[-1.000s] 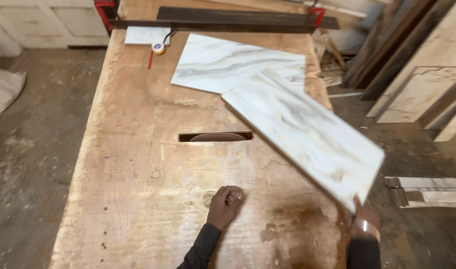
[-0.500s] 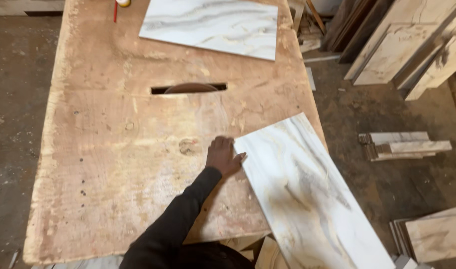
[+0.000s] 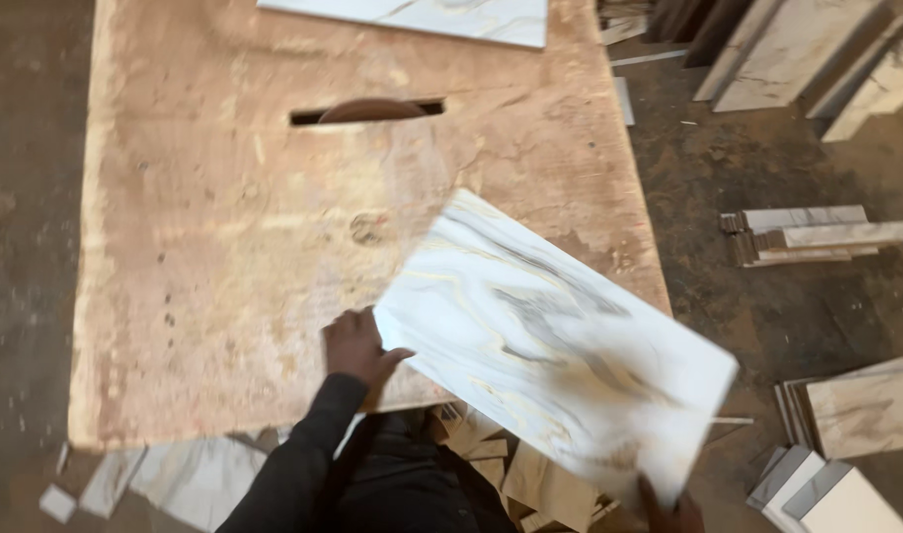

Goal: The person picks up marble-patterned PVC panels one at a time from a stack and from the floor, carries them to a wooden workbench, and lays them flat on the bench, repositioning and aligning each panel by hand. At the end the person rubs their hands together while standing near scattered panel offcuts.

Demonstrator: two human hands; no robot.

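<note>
Your left hand [image 3: 357, 347] grips the near left edge of a large marbled tile [image 3: 550, 345], thumb on the top face and fingers curled around the rim. Your right hand [image 3: 671, 511] shows only at the bottom of the view, under the tile's near right corner; it seems to be holding that corner, though the fingers are mostly hidden.

The tile hangs half over the workbench [image 3: 224, 276]. Its far left part sits above the bench's near right area, and the rest juts out past the near edge and the right edge, over the floor. Whether it rests on the wood or is lifted just clear, you cannot tell; it is blurred.

Its long axis runs on a slant, from the far left corner near the knot in the wood down to the near right corner by your right hand. The pale face points up.

Ahead of the tile, the bench top is open wood as far as the saw slot [image 3: 367, 111], where the blade's curve shows. The slot is well apart from the tile's far corner. A second tile [image 3: 431, 15] lies flat at the far edge of the bench, beyond the slot.

To your right the floor holds stacks of cut strips [image 3: 817, 234] and more tiles [image 3: 856, 415] near the tile's overhanging end. Broken pieces [image 3: 175, 474] lie below the bench's near edge, by your left arm.
</note>
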